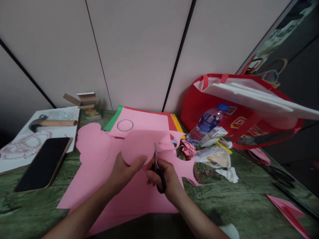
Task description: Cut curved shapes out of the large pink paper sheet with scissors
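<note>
My left hand (129, 170) pinches a piece of pink paper (138, 146) by its lower edge, thumb on top. The piece has a rounded left outline, and a strip of it reaches off to the right. In my right hand (165, 176) is a pair of scissors (160, 179) with black handles, my fingers through the loops. Their blades point away from me and lie against the right side of the paper. How far the blades are apart I cannot tell. Large pink sheets (119, 196) lie beneath both hands, with rounded pink cut-outs (92, 142) stacked at the left.
Behind lie coloured sheets with a ring (125, 120) on top. At left are a phone (45, 164), a hammer (57, 123), beads (27, 142) and a small open box (92, 111). To the right stand a water bottle (208, 122) and a red bag (196, 99), near a pink paper flower (188, 148).
</note>
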Demonstrator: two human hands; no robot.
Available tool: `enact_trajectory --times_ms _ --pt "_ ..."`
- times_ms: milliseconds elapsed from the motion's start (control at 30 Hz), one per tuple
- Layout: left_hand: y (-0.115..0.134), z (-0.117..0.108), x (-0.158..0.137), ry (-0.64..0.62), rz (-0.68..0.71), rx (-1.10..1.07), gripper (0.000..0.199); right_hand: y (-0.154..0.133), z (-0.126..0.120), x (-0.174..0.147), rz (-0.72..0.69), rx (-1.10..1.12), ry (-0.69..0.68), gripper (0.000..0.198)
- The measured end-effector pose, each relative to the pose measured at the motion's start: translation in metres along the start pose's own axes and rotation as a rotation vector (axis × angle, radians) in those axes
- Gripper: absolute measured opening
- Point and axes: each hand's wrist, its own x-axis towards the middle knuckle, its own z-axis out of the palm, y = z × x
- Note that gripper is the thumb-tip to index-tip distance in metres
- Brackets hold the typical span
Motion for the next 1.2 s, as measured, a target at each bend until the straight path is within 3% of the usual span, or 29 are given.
enact_trajectory --times_ms 633,867,1200 --pt "-0.003 -0.002 0.001 0.06 0.01 0.039 0.006 0.004 -0.002 0.0 -0.02 0.0 -0.037 0.018" --pt "-0.001 0.0 0.004 0.187 -0.004 0.078 0.021 0.008 -0.001 -0.002 -0.009 0.001 -0.049 0.024" --pt "0.008 0.006 -0.001 0.09 -0.097 0.118 0.014 0.01 -0.002 0.002 -0.11 0.004 -0.052 0.028"
